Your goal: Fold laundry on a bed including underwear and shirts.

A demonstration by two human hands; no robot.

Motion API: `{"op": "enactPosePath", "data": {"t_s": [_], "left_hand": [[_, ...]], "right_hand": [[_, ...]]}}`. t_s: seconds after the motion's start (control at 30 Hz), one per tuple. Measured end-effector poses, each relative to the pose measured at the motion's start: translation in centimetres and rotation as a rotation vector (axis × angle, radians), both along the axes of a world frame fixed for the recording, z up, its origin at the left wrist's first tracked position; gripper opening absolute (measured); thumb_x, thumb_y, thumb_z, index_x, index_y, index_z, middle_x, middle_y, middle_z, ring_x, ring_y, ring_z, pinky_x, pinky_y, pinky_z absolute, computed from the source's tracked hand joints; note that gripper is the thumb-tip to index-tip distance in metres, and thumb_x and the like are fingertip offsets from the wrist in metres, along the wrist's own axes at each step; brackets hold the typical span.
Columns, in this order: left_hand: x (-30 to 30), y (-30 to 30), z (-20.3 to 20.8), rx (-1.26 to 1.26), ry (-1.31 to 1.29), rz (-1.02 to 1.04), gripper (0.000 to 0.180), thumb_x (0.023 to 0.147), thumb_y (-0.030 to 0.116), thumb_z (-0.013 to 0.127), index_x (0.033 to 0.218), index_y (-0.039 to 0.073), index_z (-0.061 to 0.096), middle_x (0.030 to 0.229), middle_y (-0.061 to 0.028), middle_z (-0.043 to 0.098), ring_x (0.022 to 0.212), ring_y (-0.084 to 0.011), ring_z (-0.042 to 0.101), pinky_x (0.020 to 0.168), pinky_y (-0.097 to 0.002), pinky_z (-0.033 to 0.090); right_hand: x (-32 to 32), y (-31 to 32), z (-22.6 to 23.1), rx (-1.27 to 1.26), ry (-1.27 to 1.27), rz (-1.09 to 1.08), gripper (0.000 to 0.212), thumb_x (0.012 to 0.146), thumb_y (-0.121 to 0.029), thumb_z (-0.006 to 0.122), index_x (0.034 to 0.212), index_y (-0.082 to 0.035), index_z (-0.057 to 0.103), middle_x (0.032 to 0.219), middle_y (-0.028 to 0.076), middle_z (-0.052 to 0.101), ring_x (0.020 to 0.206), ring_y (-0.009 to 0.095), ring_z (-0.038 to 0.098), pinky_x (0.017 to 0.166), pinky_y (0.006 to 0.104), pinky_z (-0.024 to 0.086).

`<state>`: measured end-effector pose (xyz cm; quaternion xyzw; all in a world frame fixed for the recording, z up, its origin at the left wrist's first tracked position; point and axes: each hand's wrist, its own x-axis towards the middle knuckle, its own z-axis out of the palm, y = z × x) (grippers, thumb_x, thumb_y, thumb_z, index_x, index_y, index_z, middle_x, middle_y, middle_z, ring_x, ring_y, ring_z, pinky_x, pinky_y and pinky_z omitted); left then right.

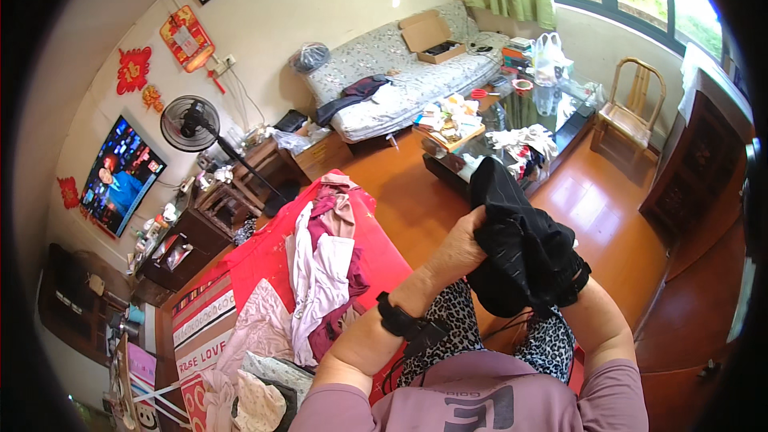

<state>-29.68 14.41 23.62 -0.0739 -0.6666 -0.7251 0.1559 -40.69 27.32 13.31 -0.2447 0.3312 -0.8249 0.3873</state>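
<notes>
A black cloth garment (512, 232) is held up in front of me, bunched and folded over, with thin pale lines on it. My left hand (466, 238) is closed on its left edge. My right forearm (598, 316) reaches up to the garment's lower right side, where the cloth covers my right hand and hides its fingers. Each of my wrists has a dark band. To the left, a heap of white, pink and maroon clothes (320, 280) lies on a bed with a red cover (380, 248).
Ahead stands a low glass-topped table (568, 116) bearing a tray, bags and white cloths (524, 144). Behind it is a floral sofa (372, 116) with an open cardboard box (436, 40). A standing fan (192, 124) is on the left, a bamboo chair (628, 112) on the right.
</notes>
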Motion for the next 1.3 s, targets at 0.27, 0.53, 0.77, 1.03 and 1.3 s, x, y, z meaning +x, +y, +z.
{"op": "enactPosePath", "data": {"t_s": [0.27, 0.53, 0.77, 1.03, 1.3], "left_hand": [[1.3, -0.6, 1.0, 0.459, -0.094, -0.205, 0.015, 0.091, 0.009, 0.061, 0.104, 0.002, 0.061, 0.096, -0.0029, 0.065, 0.088, -0.0101, 0.061, 0.081, -0.0258, 0.051], [3.8, 6.5, 2.1, -0.285, -0.267, -0.670, 0.020, 0.092, 0.019, 0.063, 0.096, 0.000, 0.058, 0.082, 0.0007, 0.056, 0.085, -0.0049, 0.049, 0.078, -0.0236, 0.043], [3.2, 0.2, -1.4, -0.115, -0.060, 0.287, 0.030, 0.089, 0.015, 0.067, 0.111, 0.003, 0.052, 0.104, -0.0031, 0.059, 0.100, -0.0120, 0.056, 0.091, -0.0286, 0.046], [2.6, 0.9, -1.9, 0.055, -0.039, -0.036, 0.040, 0.089, 0.014, 0.066, 0.125, 0.001, 0.055, 0.116, -0.0046, 0.061, 0.108, -0.0123, 0.055, 0.096, -0.0273, 0.044], [2.8, 4.6, 2.3, -0.148, -0.042, -0.373, 0.017, 0.090, 0.017, 0.065, 0.086, 0.001, 0.059, 0.074, 0.0010, 0.054, 0.075, -0.0059, 0.047, 0.066, -0.0254, 0.041]], "right_hand": [[4.2, -0.2, 5.3, 0.133, 0.206, 0.020, 0.037, 0.093, -0.010, 0.055, 0.129, 0.000, 0.050, 0.127, 0.009, 0.055, 0.114, 0.019, 0.054, 0.100, 0.0309, 0.044], [4.9, 0.7, 10.4, 0.185, 0.791, -0.182, 0.035, 0.091, -0.008, 0.057, 0.125, -0.002, 0.056, 0.122, 0.009, 0.058, 0.111, 0.019, 0.055, 0.099, 0.0335, 0.045], [4.0, 2.1, 11.8, 0.222, 0.910, -0.130, 0.034, 0.089, -0.008, 0.059, 0.123, -0.004, 0.059, 0.119, 0.010, 0.060, 0.109, 0.019, 0.056, 0.097, 0.0351, 0.045], [4.3, 1.1, 7.1, 0.123, 0.424, -0.059, 0.035, 0.089, -0.012, 0.059, 0.123, -0.004, 0.057, 0.118, 0.011, 0.060, 0.108, 0.020, 0.056, 0.096, 0.0351, 0.045], [4.8, 0.0, 5.2, 0.116, 0.316, -0.050, 0.036, 0.089, -0.017, 0.059, 0.123, -0.005, 0.056, 0.118, 0.012, 0.060, 0.107, 0.021, 0.057, 0.095, 0.0350, 0.045]]}}
